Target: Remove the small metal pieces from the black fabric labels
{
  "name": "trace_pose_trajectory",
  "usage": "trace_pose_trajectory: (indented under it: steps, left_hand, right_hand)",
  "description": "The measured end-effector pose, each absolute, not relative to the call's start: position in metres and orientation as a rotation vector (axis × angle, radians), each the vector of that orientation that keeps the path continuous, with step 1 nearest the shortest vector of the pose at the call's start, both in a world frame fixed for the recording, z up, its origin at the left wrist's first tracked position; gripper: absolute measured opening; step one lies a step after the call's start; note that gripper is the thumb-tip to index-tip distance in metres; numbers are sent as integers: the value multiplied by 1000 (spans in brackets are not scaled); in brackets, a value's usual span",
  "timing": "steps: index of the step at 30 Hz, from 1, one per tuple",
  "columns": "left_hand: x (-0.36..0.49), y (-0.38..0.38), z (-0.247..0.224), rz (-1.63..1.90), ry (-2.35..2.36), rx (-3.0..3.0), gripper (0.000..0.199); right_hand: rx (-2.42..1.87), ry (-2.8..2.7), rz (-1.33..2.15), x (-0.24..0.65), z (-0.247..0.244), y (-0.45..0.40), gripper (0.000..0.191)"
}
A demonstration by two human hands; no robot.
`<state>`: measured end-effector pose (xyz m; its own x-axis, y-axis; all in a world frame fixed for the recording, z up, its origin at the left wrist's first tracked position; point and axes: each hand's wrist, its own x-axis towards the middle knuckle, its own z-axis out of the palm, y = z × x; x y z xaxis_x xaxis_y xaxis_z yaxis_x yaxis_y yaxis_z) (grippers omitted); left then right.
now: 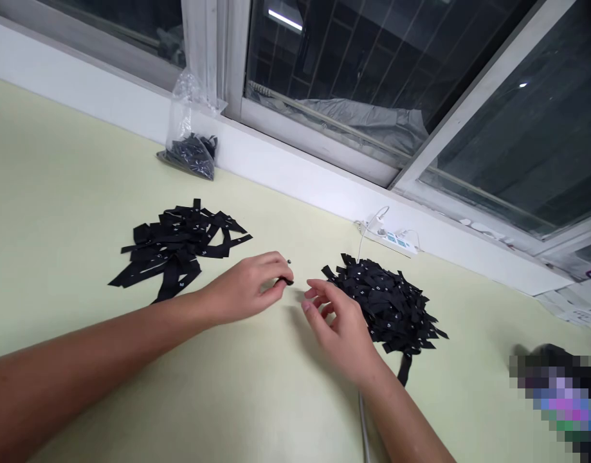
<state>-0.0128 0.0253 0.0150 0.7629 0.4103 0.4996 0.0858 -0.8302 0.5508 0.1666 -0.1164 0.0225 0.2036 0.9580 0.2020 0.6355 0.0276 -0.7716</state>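
1. Pinching a small black tag [286,281] between thumb and forefinger, my left hand [249,286] sits just left of the frame's centre, low over the pale green bench [58,193]. That grip is pressed together on the tag, whose visible end pokes out to the right of the fingertips.

2. My right hand [341,328] hovers just right of centre, fingers spread and loosely curled, holding nothing that I can see. Its fingertips point up and left toward the tag, close to it but not touching.

3. The relation that matters: the tag lies directly between the two hands, held by the left and just to the upper left of the right hand's fingertips. Its long axis seems to run roughly left to right across the frame, though most of it is hidden inside the pinch, so I cannot be sure.

4. Just beside the right hand, on its right, lies the dense heap of short tags [389,305], touching the bench and partly hidden by the hand's back. The right hand is clearly the nearer one to this heap.

5. Well apart, toward the left of the frame, lies the looser pile of longer strips [177,247]; my left forearm passes just below it.

6. A clear plastic bag [189,145] of dark pieces leans against the window ledge, upper left, and a white power strip [394,241] lies behind the heap.
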Motion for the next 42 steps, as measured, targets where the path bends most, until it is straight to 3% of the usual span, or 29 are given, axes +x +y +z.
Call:
trace_pose_trajectory:
  steps: [14, 25, 30, 34, 42]
  left_hand:
    - [-6, 9, 12, 676, 311, 2367, 12]
    - [-7, 13, 10, 714, 350, 2430, 13]
    - [-6, 8, 10, 962, 364, 2748, 28]
    - [-3, -5, 4, 817, 319, 2750, 31]
    - [0, -6, -7, 877, 301, 2615, 28]
  right_hand:
    - [-1567, -1386, 791, 161, 13, -109, 22]
    - [-1649, -1393, 703, 164, 9, -110, 20]
    - [-1661, -1316, 704, 164, 5, -108, 22]
    - [-1643, -1336, 652, 163, 2, -106, 25]
    - [-1607, -1541, 511, 153, 9, -110, 21]
